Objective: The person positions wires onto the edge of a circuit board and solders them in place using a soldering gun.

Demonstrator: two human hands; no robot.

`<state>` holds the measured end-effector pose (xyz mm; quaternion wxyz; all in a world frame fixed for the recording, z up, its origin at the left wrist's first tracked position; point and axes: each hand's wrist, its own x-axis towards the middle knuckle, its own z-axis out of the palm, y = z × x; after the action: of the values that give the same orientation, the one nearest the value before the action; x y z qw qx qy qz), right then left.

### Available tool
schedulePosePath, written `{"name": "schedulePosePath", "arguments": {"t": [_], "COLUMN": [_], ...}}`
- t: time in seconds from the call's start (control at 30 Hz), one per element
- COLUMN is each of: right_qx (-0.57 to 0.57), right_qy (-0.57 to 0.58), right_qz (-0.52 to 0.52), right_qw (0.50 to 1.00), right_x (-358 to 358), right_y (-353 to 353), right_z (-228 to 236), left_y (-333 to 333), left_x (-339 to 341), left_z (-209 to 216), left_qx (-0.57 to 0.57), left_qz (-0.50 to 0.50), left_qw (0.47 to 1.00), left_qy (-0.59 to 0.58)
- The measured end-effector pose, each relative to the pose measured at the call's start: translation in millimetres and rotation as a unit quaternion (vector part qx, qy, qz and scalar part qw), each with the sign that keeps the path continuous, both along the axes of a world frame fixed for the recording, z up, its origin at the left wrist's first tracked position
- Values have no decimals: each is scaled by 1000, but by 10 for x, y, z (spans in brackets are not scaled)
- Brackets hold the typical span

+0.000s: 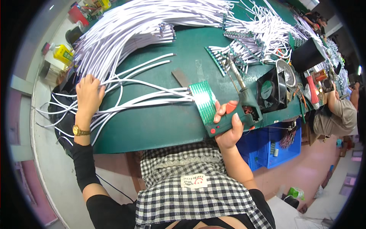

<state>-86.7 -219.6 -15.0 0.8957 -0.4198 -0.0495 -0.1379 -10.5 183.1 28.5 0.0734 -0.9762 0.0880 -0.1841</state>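
My left hand (89, 94) is closed on white cables (126, 82) at the left end of the bench, fingers curled over the strands. In my right hand (230, 131) is a green pistol-shaped soldering gun (249, 102) with a red trigger, its metal nozzle pointing away from me. Just left of that hand lies a green circuit board panel (204, 100). Several white cables reach its left edge; whether each is joined there is too small to tell. A flat metal strip (180, 78) lies behind the panel.
A big heap of white cables (126, 28) fills the bench's far left. Wired boards (248, 47) pile up at the back. To the right are a black fan (271, 89) and a metal coil stand (286, 72). A blue crate (284, 150) sits below; another person (335, 116) is at far right.
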Motion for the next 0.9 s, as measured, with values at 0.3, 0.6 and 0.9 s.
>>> {"name": "schedulePosePath", "arguments": {"t": [0.3, 0.6, 0.9], "right_qx": [-29, 8, -43], "right_qy": [-17, -38, 14], "right_qz": [-7, 16, 52], "right_qw": [999, 999, 998], "right_x": [-9, -30, -148], "right_y": [18, -18, 55], "right_z": [-34, -36, 112], "left_y": [-2041, -2216, -2013], "left_x": [2, 0, -185], "left_z": [138, -34, -194], "left_qx": [-221, -466, -431], "left_qz": [-329, -336, -331], "left_qw": [916, 795, 808], "left_qy": [70, 195, 229]}}
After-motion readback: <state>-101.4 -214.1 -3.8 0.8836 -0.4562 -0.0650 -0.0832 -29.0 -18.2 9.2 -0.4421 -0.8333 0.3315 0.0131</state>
